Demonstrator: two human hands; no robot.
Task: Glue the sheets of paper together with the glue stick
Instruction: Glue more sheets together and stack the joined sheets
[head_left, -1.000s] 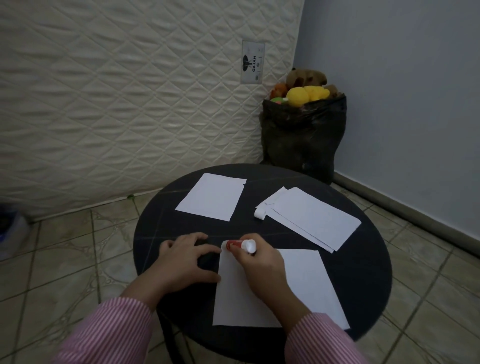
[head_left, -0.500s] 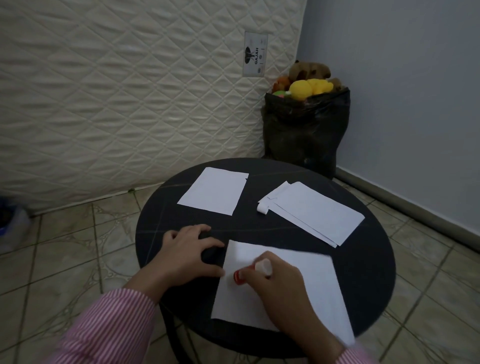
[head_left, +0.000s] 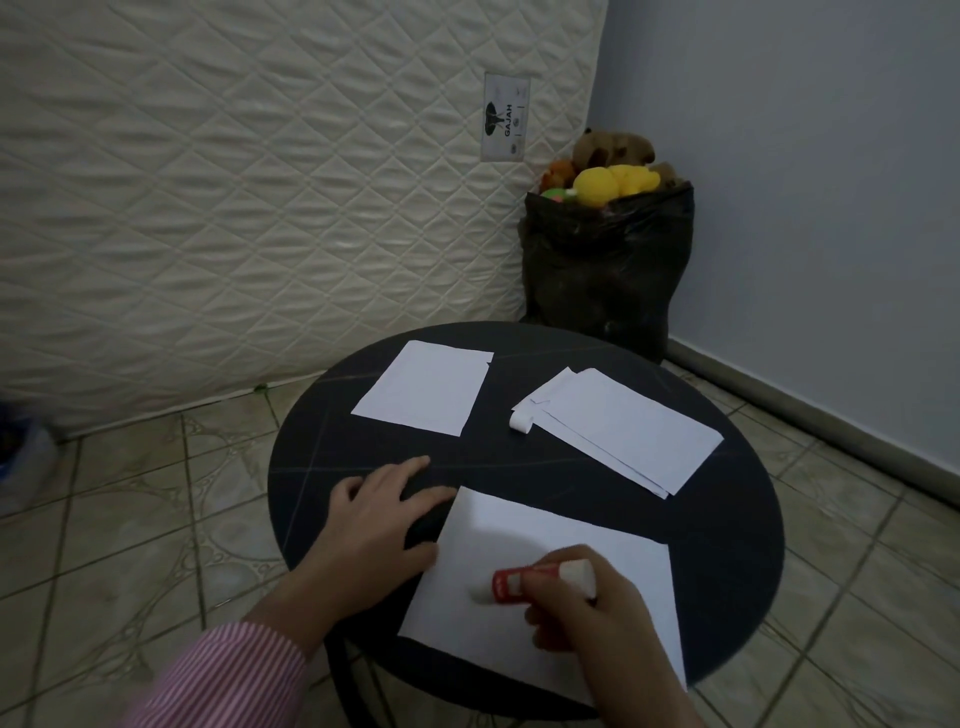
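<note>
A white sheet of paper (head_left: 524, 540) lies at the near edge of the round black table (head_left: 727, 551). My right hand (head_left: 597, 618) grips a red and white glue stick (head_left: 511, 584), its tip pressed on the sheet's lower left part. My left hand (head_left: 374, 525) rests flat on the table, fingers spread, thumb at the sheet's left edge. A single white sheet (head_left: 426, 392) lies at the far left of the table. A stack of white sheets (head_left: 623, 431) lies at the far right, with the white glue cap (head_left: 519, 420) by its left corner.
A quilted mattress (head_left: 260, 197) leans against the wall behind the table. A black bag (head_left: 602, 270) full of plush toys stands in the corner. Tiled floor (head_left: 130, 519) surrounds the table, and a grey wall (head_left: 805, 182) is on the right.
My right hand has drawn the glue stick from the sheet's top left corner down toward me along its left part. The left hand has stayed by the sheet's edge. The camera tilted slightly.
</note>
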